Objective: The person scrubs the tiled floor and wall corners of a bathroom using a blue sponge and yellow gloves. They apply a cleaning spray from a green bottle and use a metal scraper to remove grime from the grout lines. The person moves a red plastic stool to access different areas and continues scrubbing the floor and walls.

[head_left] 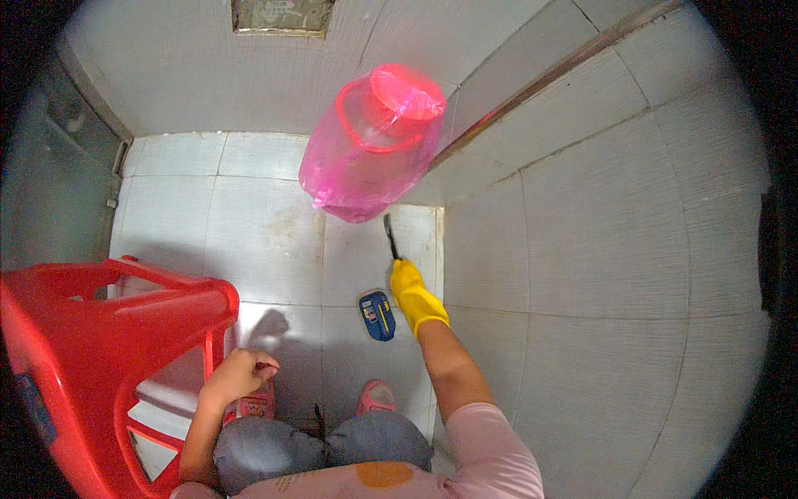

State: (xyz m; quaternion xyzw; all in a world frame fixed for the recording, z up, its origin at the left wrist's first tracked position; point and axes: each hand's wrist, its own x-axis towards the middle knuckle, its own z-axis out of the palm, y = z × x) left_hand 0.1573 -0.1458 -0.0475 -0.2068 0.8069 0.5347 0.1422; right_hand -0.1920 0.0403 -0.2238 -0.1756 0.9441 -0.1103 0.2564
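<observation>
My right hand [413, 295], in a yellow rubber glove, is stretched forward and closed on a slim black tool [391, 237]. The tool's far end is near the bottom of a pink plastic bag [366, 179]; whether they touch I cannot tell. Inside or behind this see-through bag shows a red-pink bin [405, 90] by the wall. A dark blue flat packet [377, 316] lies on the floor beside my gloved wrist. My bare left hand [238, 376] hangs by my left knee, fingers curled in, with nothing seen in it.
A red plastic stool [170, 291] stands close on my left, near my left forearm. Pale tiled walls [573, 249] rise on the right and ahead, meeting the tiled floor [258, 216]. A grey door [62, 158] is at the far left. My pink-shod feet [376, 395] are below.
</observation>
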